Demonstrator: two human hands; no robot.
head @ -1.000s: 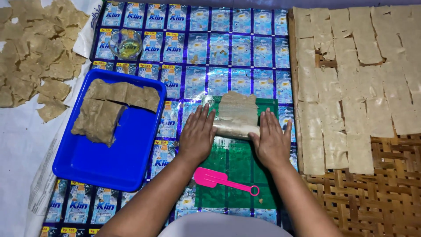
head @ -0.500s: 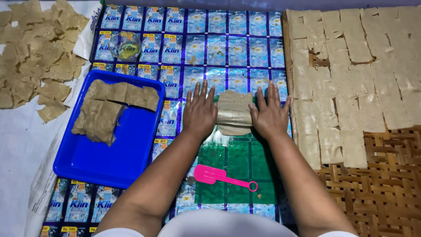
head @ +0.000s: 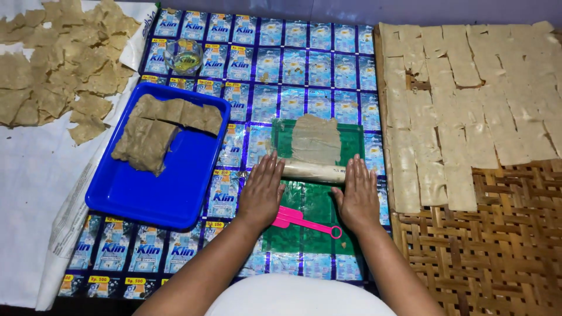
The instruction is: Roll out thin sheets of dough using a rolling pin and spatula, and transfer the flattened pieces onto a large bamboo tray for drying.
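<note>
A: What takes up the most room?

B: A shiny mat of joined blue sachet wrappers [head: 293,64] covers the middle of the floor. To its right lies a woven bamboo tray [head: 503,257], and pale flattened dough sheets [head: 468,99] sit on its upper part in rows, edges touching or overlapping.

A: And on the left?

B: A white sheet [head: 29,193] carries a heap of darker, dried-looking crackers [head: 58,64]. Beside it, on the mat, stands a blue plastic tray [head: 170,187]; brownish dough slabs [head: 158,126] lie in its upper half, while its lower half is bare.

A: Where is the work?

B: On a green plastic sheet [head: 319,205] in the middle. A thin spread of dough [head: 316,140] lies on its far part, and a pale rolling pin [head: 310,171] rests across its near edge.

A: The hands?

B: The left hand [head: 261,193] and right hand [head: 357,196] lie flat, palms down, fingers straight and slightly spread, fingertips touching the pin. Neither grasps it.

A: Anything smaller?

B: A pink plastic scraper [head: 304,221] lies between the hands on the green sheet, and a small glass bowl [head: 183,57] of yellowish liquid stands near the mat's upper left corner.
</note>
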